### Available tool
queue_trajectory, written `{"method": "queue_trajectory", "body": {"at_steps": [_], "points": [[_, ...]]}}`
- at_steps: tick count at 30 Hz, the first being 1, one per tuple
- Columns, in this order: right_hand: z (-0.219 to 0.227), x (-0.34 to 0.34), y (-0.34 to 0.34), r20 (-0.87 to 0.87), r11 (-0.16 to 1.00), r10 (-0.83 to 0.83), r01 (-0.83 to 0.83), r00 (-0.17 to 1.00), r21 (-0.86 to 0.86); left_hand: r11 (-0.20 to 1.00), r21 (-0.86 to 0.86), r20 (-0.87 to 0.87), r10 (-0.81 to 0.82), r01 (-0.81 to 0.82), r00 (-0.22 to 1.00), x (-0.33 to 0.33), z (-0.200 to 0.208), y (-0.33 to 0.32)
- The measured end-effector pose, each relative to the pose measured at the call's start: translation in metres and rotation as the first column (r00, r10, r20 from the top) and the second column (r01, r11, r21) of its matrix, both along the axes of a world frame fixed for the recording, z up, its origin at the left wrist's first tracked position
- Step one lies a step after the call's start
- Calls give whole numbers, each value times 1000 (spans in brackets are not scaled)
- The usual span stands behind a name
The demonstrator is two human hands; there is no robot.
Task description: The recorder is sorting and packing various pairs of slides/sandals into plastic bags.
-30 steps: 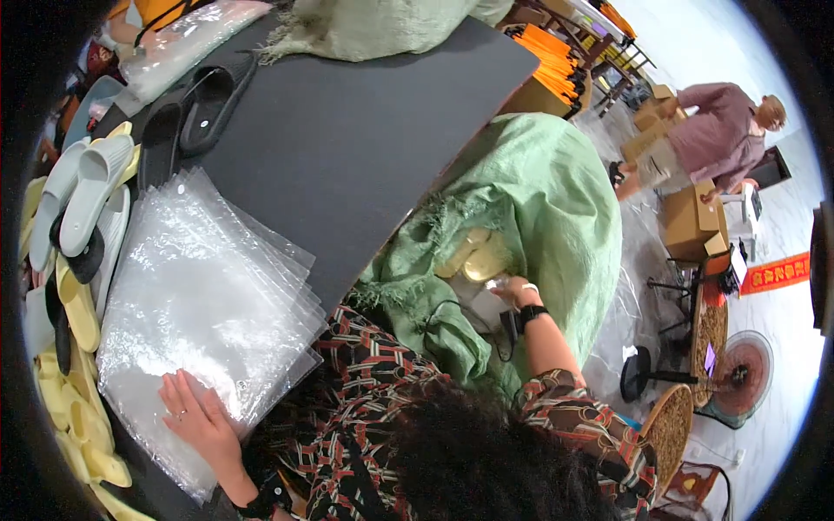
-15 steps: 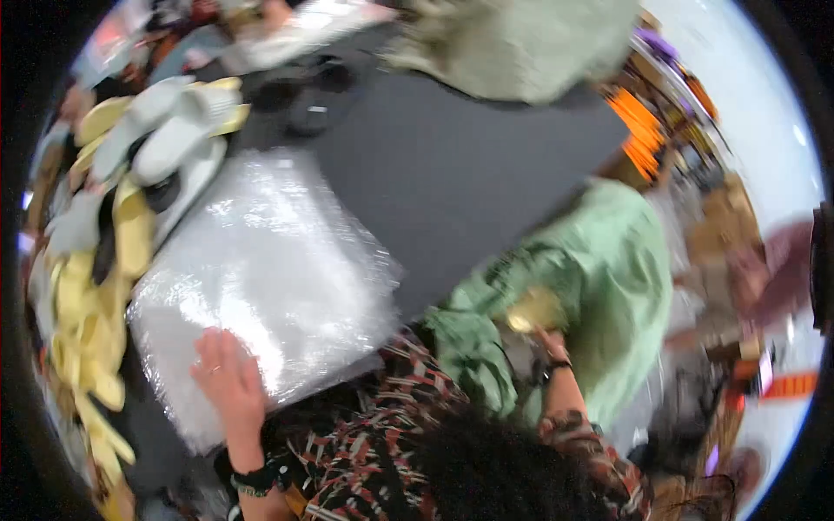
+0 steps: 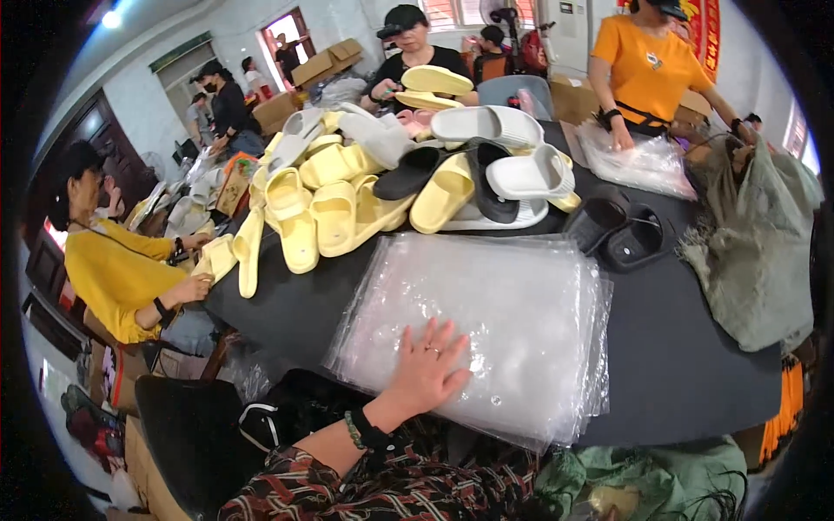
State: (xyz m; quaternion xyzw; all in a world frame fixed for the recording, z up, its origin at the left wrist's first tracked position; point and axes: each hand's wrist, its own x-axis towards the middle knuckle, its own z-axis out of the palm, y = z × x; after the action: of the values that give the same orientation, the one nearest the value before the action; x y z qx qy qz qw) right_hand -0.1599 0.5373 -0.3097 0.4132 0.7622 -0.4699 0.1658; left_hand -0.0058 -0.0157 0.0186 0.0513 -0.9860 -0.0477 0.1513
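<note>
My left hand (image 3: 427,366) lies flat, fingers spread, on a stack of clear plastic bags (image 3: 512,304) near the table's front edge. It grips nothing. My right hand does not show. At the lower right edge is a green woven sack (image 3: 669,469), with a blurred yellowish thing (image 3: 613,498) at its mouth. Behind the bags rises a heap of slides, among them yellow slides (image 3: 339,217), white slides (image 3: 530,172) and black ones. A pair of black slides (image 3: 632,241) sits right of the heap, close to the bags.
The dark table (image 3: 695,373) spreads to the right. A grey-green sack (image 3: 756,252) hangs over its right edge. Co-workers stand or sit around it: one in yellow (image 3: 113,269) at left, one in orange (image 3: 647,52) handling clear bags, one in black (image 3: 434,59) holding yellow slides.
My view has swung up and left, from the green sack to the table and the room. My right hand, earlier at the sack's mouth, has left view. My left hand still rests on the bags.
</note>
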Motion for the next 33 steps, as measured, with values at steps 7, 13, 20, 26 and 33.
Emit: {"method": "queue_trajectory", "body": {"at_steps": [7,13,20,26,33], "points": [[24,-51,-30,-92,993,96,-103,991,-65,1000,5,-44,-3,3,999,-4,3,2],[39,-74,-48,-158,978,144,-164,977,-126,1000,-4,-53,15,-15,998,-1,3,2],[45,-100,-69,-242,954,168,-219,956,-204,1000,-10,-72,1,-2,997,-2,3,3],[47,-109,-75,-293,930,181,-260,939,-258,1000,15,-51,7,-7,999,0,4,2],[47,-118,-85,-355,896,179,-301,918,-326,1000,-22,-94,-7,4,996,-1,5,4]]}}
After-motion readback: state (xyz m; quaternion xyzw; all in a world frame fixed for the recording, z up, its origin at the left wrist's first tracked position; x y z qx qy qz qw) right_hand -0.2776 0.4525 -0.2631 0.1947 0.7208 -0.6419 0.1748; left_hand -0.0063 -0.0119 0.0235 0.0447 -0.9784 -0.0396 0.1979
